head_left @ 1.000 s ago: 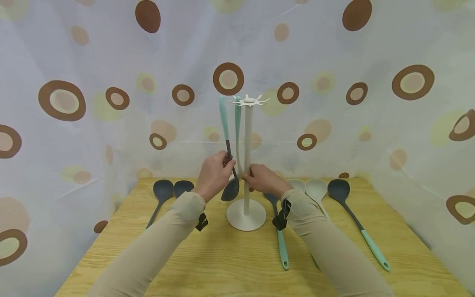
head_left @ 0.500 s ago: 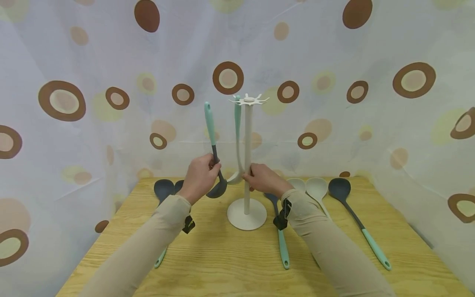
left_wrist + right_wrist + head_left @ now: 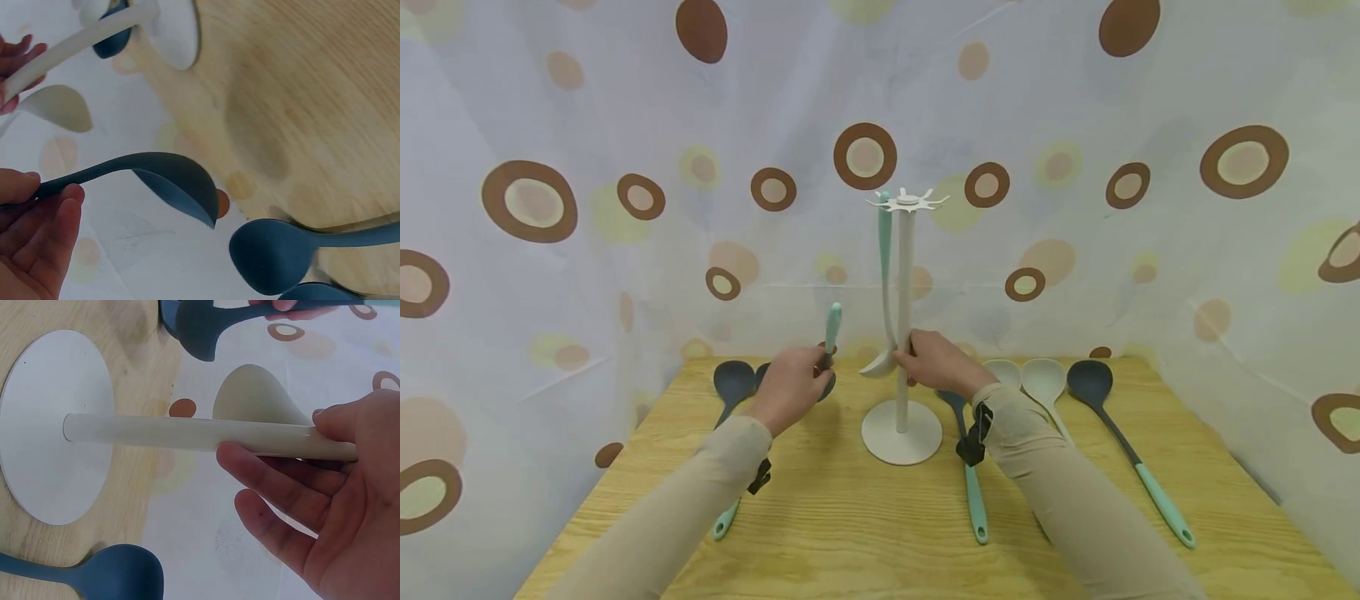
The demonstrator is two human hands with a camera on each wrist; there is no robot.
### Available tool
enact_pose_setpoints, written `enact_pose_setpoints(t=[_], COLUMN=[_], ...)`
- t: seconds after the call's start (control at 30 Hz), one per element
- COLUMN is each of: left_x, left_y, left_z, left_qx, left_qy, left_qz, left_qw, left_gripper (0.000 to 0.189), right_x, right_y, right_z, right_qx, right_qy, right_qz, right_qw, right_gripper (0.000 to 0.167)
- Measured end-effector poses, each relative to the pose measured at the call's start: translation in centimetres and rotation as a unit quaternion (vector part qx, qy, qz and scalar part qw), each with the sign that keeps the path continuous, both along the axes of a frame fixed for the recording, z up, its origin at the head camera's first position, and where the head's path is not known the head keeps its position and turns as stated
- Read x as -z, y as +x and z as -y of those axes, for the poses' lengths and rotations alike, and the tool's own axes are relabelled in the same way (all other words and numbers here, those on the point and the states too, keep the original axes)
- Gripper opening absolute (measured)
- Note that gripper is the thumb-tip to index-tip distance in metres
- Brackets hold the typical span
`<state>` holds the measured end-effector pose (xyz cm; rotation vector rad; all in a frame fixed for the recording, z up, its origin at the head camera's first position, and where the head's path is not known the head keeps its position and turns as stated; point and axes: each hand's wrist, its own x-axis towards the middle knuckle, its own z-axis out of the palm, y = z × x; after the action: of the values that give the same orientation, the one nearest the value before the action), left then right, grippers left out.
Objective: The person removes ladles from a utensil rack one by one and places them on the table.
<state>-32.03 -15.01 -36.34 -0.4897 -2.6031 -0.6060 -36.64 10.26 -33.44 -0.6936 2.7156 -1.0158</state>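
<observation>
My left hand [image 3: 790, 387] pinches the neck of a dark ladle [image 3: 178, 172] with a mint handle, held above the back left of the table. Its bowl shows clearly in the left wrist view but is mostly behind my hand in the head view. My right hand [image 3: 946, 364] grips the pole of a white utensil stand [image 3: 905, 283], thumb on one side and fingers on the other. From one of the stand's top hooks hangs a pale ladle [image 3: 884, 242] with a mint handle, its bowl beside the pole.
Two dark utensils lie at left, one a round-headed spoon [image 3: 733, 381]. Right of the stand are a dark utensil [image 3: 976, 500], two pale ones including a spoon [image 3: 1043, 381], and a dark ladle-like spoon [image 3: 1090, 382]. A patterned cloth [image 3: 1075, 275] rises behind the wooden table [image 3: 865, 533].
My left hand has carried the dark ladle left and down, away from the stand, and its handle top is now much lower. My right hand stays on the pole.
</observation>
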Motion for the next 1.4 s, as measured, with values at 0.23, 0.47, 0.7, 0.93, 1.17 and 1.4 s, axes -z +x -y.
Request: enact_pose_setpoints(t=[0.23, 0.47, 0.7, 0.93, 1.17, 1.4], left_x=[2.2, 4.8, 6.3, 7.0, 7.3, 8.0], left_y=[-0.1, -0.2, 0.0, -0.1, -0.1, -0.3], left_z=[0.2, 0.4, 0.6, 0.8, 0.9, 1.4], left_qx=[0.031, 0.079, 0.103, 0.078, 0.082, 0.099], left_qy=[-0.071, -0.169, -0.284, -0.398, -0.429, -0.478], left_qz=[-0.028, -0.062, -0.116, -0.09, -0.079, -0.128], left_qw=[0.9966, 0.9806, 0.9461, 0.9097, 0.8962, 0.8634], left_gripper=[0.019, 0.021, 0.02, 0.028, 0.017, 0.012], right_x=[0.1, 0.2, 0.6, 0.7, 0.6, 0.7], right_y=[0.1, 0.0, -0.3, -0.4, -0.3, -0.3], right_z=[0.1, 0.1, 0.0, 0.0, 0.0, 0.0], right_qx=[-0.001, -0.001, 0.004, 0.003, 0.004, -0.001], right_qy=[-0.004, 0.004, 0.006, 0.007, 0.003, -0.003], right_qz=[0.003, -0.003, -0.003, -0.005, -0.004, -0.002], right_qw=[1.0, 1.0, 1.0, 1.0, 1.0, 1.0], right_gripper=[0.032, 0.031, 0.03, 0.03, 0.031, 0.032])
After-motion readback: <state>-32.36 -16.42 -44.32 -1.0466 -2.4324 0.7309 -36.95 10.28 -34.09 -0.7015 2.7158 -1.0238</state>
